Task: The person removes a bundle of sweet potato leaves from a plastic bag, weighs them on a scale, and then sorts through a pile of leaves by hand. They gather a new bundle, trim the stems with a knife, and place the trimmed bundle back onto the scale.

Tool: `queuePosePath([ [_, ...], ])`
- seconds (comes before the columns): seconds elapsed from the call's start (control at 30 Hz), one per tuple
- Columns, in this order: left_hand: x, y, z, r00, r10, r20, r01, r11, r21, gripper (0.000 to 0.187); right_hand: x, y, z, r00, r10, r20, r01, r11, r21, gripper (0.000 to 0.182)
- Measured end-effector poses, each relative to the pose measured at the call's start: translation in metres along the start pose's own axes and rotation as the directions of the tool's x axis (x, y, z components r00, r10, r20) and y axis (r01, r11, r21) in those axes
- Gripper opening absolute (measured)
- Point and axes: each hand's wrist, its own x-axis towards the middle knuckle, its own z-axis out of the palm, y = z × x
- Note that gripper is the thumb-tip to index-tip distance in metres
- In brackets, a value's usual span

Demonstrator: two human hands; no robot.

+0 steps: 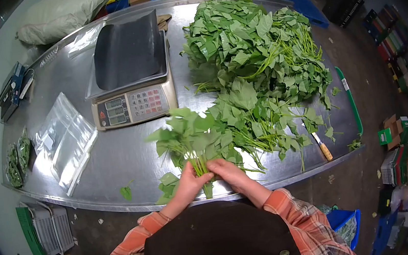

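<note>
The left hand (186,183) and the right hand (228,172) are both clamped on the stems of a leafy bunch (188,136) at 6 o'clock of the steel table (115,160); the scale (132,98) stands at 11 o'clock from it. The big heap of greens (256,53) lies at 1 o'clock, a knife (322,146) at 3 o'clock, plastic bags (63,138) at 9 o'clock.

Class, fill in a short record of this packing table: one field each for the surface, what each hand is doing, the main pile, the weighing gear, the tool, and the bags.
surface: metal table
left hand: closed around the stems of a bunch of greens
right hand: gripping the same stems, beside the left
main pile: heap of leafy greens behind the bunch
weighing gear: digital scale with dark tray
tool: knife near table edge
bags: clear plastic bags, flat
</note>
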Motion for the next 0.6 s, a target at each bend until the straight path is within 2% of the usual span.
queuePosePath([
  [0.03,-0.001,-0.002,0.004,1.0,0.026,-0.002,-0.026,0.999,0.028,0.036,0.003,0.004,-0.002,1.0,-0.003,0.029,0.006,0.994,-0.113,0.019],
  [0.07,-0.002,-0.003,0.007,0.999,0.052,-0.001,-0.052,0.997,0.057,0.036,0.004,0.009,-0.002,0.999,-0.032,0.015,0.032,0.999,-0.006,0.018],
  [0.1,0.0,-0.007,0.005,1.0,0.015,0.024,-0.016,0.999,0.046,0.035,0.003,0.011,0.0,0.998,-0.06,-0.002,0.06,0.993,0.099,0.018],
  [0.2,0.003,-0.016,0.004,0.999,-0.037,-0.012,0.034,0.981,-0.193,0.031,-0.003,0.009,0.003,0.99,-0.092,-0.103,0.123,0.927,0.355,0.017],
  [0.27,0.006,-0.017,0.004,0.997,-0.068,-0.026,0.051,0.904,-0.424,0.022,-0.005,0.008,0.004,0.977,-0.146,-0.157,0.207,0.839,0.503,0.017],
  [0.3,0.009,-0.019,-0.003,0.994,-0.108,-0.018,0.082,0.845,-0.529,0.02,-0.01,0.005,0.006,0.973,-0.189,-0.134,0.231,0.8,0.553,0.016],
  [0.33,0.012,-0.02,-0.007,0.989,-0.148,-0.002,0.114,0.772,-0.625,0.018,-0.01,0.008,0.007,0.96,-0.255,-0.115,0.278,0.825,0.492,0.016],
  [0.37,0.014,-0.022,-0.008,0.977,-0.192,-0.09,0.097,0.782,-0.615,0.013,-0.009,0.013,0.01,0.944,-0.317,-0.093,0.325,0.843,0.428,0.016],
  [0.43,0.014,-0.018,-0.008,0.962,-0.239,-0.133,0.117,0.798,-0.591,0.01,-0.014,0.011,0.012,0.917,-0.395,-0.053,0.396,0.887,0.238,0.018],
  [0.5,0.012,-0.008,-0.004,0.953,-0.24,-0.187,0.11,0.844,-0.525,0.005,-0.02,0.006,0.013,0.916,-0.401,-0.022,0.402,0.911,0.092,0.019],
  [0.57,0.017,-0.026,-0.012,0.95,-0.206,-0.234,0.062,0.86,-0.506,0.003,-0.02,0.011,0.016,0.922,-0.386,-0.037,0.38,0.919,-0.101,0.021],
  [0.6,0.023,-0.039,-0.021,0.948,-0.188,-0.259,0.037,0.868,-0.495,0.002,-0.024,0.009,0.014,0.935,-0.354,0.015,0.353,0.927,-0.122,0.021],
])
